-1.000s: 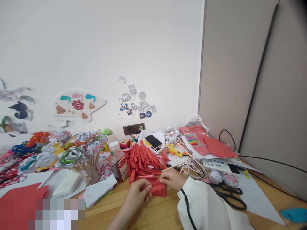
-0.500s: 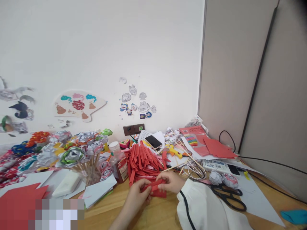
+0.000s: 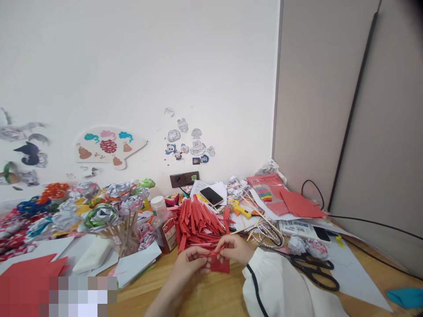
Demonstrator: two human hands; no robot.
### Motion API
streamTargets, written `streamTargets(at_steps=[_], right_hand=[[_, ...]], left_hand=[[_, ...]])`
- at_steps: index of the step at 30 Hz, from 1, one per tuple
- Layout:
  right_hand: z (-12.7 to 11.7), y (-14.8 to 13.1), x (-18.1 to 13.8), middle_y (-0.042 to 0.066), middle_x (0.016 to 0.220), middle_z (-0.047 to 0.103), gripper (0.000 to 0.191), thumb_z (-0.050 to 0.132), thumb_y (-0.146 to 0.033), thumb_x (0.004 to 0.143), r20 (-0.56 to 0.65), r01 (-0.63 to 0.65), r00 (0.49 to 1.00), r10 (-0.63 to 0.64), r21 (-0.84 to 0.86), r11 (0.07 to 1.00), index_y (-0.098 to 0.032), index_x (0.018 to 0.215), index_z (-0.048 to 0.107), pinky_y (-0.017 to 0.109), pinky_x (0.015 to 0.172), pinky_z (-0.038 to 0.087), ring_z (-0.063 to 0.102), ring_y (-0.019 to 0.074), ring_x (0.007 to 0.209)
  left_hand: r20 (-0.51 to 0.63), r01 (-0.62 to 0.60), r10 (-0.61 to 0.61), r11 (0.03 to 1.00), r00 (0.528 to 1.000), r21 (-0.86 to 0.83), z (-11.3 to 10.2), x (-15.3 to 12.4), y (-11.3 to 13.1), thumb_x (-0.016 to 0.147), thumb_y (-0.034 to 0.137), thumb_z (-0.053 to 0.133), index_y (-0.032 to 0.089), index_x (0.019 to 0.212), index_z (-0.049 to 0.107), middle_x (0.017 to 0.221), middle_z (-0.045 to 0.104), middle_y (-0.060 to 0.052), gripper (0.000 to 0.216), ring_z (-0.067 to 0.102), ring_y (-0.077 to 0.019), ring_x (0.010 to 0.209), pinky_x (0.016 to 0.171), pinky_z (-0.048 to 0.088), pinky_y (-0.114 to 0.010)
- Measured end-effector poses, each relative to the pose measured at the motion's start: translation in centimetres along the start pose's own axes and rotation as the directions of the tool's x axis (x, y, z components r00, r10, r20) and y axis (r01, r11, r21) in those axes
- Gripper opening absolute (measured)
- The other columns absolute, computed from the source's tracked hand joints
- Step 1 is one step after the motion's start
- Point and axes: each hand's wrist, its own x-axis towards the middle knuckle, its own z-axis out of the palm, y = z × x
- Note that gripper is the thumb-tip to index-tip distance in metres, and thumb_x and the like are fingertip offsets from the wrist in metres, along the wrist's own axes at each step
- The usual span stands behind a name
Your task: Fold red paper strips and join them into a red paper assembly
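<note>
My left hand and my right hand meet over the front of the table, both pinching a small piece of red paper. Fingers cover most of that piece. Beneath them a red paper sheet lies on the wood. Just beyond my hands rises a heap of folded red paper strips. A bottle of reddish-brown liquid with a white cap stands left of the heap.
Paper flowers crowd the left, behind a cup of sticks and a white case. A phone, a yellow glue gun and red sheets lie behind. Black scissors rest right of my sleeve.
The red strip that showed between my hands is now mostly hidden by my fingers. My fingertips have drawn closer together, and more of the sheet beneath shows.
</note>
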Motion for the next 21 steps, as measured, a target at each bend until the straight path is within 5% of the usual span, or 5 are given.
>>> streamTargets(at_steps=[6, 10, 13, 21], right_hand=[[-0.1, 0.8, 0.1, 0.000, 0.061, 0.052, 0.020, 0.055, -0.030, 0.064, -0.022, -0.008, 1.000, 0.005, -0.140, 0.990, -0.012, 0.073, 0.053, 0.022, 0.054, 0.040, 0.050, 0.0092, 0.054], [0.4, 1.7, 0.3, 0.000, 0.070, 0.053, 0.023, 0.057, -0.023, 0.062, -0.075, 0.054, 0.994, -0.075, -0.247, 0.968, -0.016, 0.083, 0.052, 0.020, 0.055, 0.039, 0.050, 0.0090, 0.061], [0.7, 2.2, 0.3, -0.001, 0.062, 0.053, 0.017, 0.055, -0.022, 0.063, -0.058, 0.003, 0.998, -0.023, -0.328, 0.945, -0.015, 0.079, 0.055, 0.018, 0.048, 0.037, 0.048, 0.0081, 0.053], [1.0, 2.2, 0.7, -0.006, 0.044, 0.046, 0.015, 0.055, -0.027, 0.061, -0.107, -0.127, 0.989, 0.107, -0.202, 0.971, -0.014, 0.068, 0.050, 0.015, 0.035, 0.034, 0.046, 0.0066, 0.037]], left_hand=[[0.015, -0.096, 0.095, 0.974, 0.995, 0.204, -0.4, 0.6, -0.4, 0.056, 0.028, 0.060, 0.010, 0.065, 0.056, 0.050, 0.056, 0.000, 0.021, 0.049, -0.0089, 0.044, 0.047, 0.039, -0.022], [0.022, -0.225, 0.232, 0.911, 0.972, 0.346, -0.3, 0.4, -0.2, 0.056, 0.020, 0.057, 0.013, 0.083, 0.056, 0.065, 0.059, -0.003, 0.028, 0.053, -0.0125, 0.058, 0.054, 0.041, -0.023], [-0.015, -0.259, 0.296, 0.858, 0.955, 0.443, -0.5, 0.5, -0.1, 0.054, 0.018, 0.056, 0.013, 0.077, 0.058, 0.073, 0.061, -0.005, 0.024, 0.054, -0.0153, 0.066, 0.057, 0.042, -0.024], [-0.157, -0.178, 0.232, 0.938, 0.960, 0.297, -1.6, 1.7, -1.0, 0.048, 0.026, 0.065, 0.011, 0.068, 0.055, 0.043, 0.054, 0.003, 0.027, 0.048, -0.0078, 0.039, 0.042, 0.036, -0.018]])
